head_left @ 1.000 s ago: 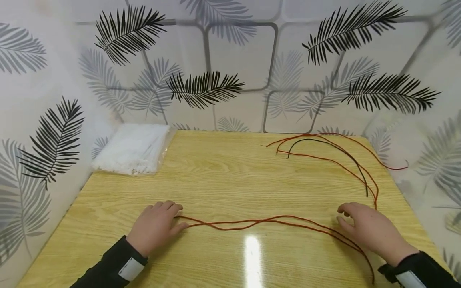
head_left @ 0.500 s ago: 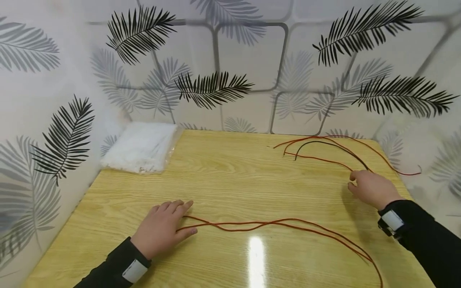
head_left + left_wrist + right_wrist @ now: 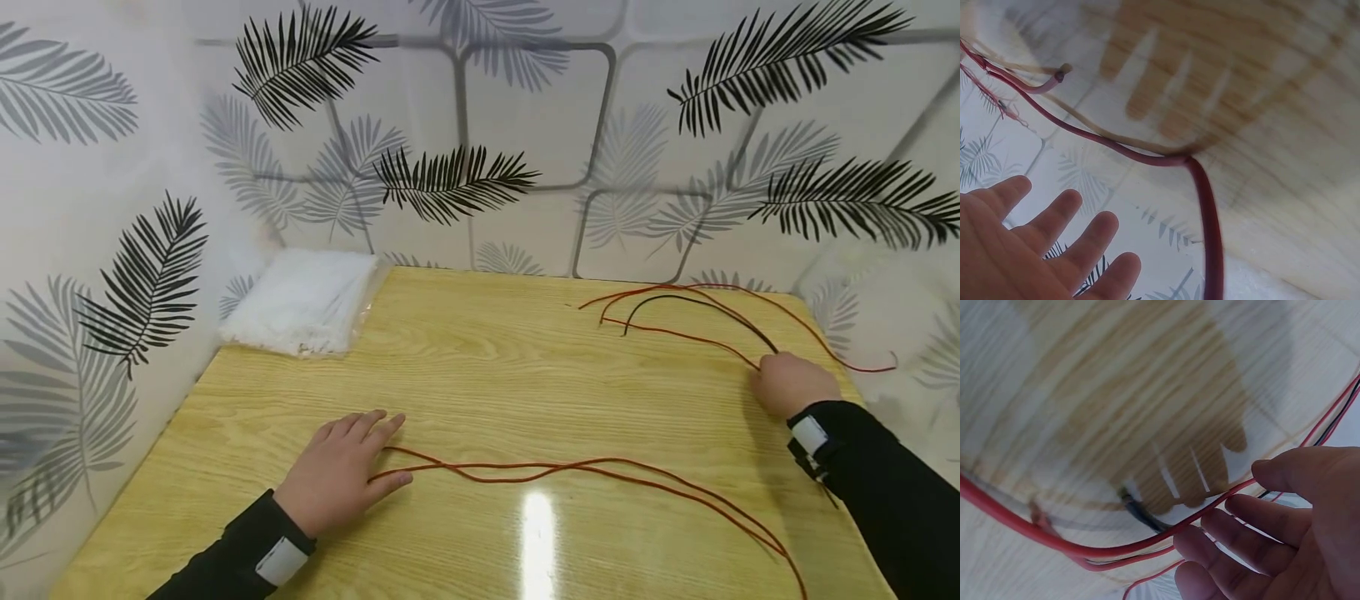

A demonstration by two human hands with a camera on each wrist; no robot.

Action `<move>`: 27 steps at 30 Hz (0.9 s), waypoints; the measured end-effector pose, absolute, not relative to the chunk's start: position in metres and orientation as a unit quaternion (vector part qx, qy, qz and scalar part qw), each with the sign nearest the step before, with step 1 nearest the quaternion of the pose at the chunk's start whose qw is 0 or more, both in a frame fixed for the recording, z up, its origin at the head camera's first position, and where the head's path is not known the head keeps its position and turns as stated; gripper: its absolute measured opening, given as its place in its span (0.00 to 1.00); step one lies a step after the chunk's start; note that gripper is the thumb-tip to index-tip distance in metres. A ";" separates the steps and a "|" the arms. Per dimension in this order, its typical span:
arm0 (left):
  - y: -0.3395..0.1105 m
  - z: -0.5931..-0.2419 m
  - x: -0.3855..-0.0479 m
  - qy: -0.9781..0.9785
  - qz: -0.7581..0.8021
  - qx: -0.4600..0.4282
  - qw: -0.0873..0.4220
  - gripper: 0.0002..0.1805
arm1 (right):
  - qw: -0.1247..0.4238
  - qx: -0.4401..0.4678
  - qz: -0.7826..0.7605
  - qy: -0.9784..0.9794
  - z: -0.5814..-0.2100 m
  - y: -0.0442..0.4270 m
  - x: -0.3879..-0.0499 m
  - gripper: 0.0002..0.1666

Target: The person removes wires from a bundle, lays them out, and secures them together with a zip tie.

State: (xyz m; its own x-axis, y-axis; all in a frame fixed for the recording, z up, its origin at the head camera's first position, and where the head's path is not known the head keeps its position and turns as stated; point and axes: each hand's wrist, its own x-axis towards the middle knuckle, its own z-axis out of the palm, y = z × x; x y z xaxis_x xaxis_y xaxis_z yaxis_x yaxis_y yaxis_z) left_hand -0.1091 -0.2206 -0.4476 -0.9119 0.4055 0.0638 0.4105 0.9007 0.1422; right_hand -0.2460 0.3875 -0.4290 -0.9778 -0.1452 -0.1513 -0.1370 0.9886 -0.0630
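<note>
In the head view my left hand (image 3: 341,475) is spread palm down at the left, thumb and fingers apart. Beside its thumb and index finger lie the left ends of two long red wires (image 3: 517,472), which run right, crossing each other. A red wire (image 3: 1119,149) also passes close to that hand in the left wrist view. At the right, my right hand (image 3: 795,385) is curled over a bunch of red wires (image 3: 690,336) and a black wire (image 3: 701,302). The right wrist view shows a red wire (image 3: 1129,551) running between its thumb and fingers; the exact contact is partly hidden.
A clear plastic bag (image 3: 303,304) with white contents lies at the table's back left. The wooden table (image 3: 480,375) meets a leaf-patterned covering (image 3: 517,242) at the back and sides. One red wire end reaches past the right table edge.
My right hand has moved away from the two long wires to the bunch at the back right, and its fingers have closed there. The left hand has barely moved, its fingers slightly more spread.
</note>
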 end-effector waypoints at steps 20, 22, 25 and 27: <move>-0.215 -0.448 -0.109 -0.976 -0.071 -0.202 0.033 0.39 | 0.090 -0.069 -0.077 0.991 -0.429 0.381 -0.227 0.16; -0.214 -0.446 -0.108 -0.976 -0.072 -0.203 0.037 0.38 | 0.086 -0.079 -0.082 0.990 -0.426 0.374 -0.220 0.14; -0.212 -0.445 -0.107 -0.976 -0.070 -0.205 0.039 0.38 | 0.073 -0.093 -0.086 0.989 -0.421 0.359 -0.210 0.10; -0.210 -0.444 -0.107 -0.975 -0.070 -0.205 0.040 0.38 | 0.067 -0.099 -0.090 0.989 -0.420 0.347 -0.204 0.09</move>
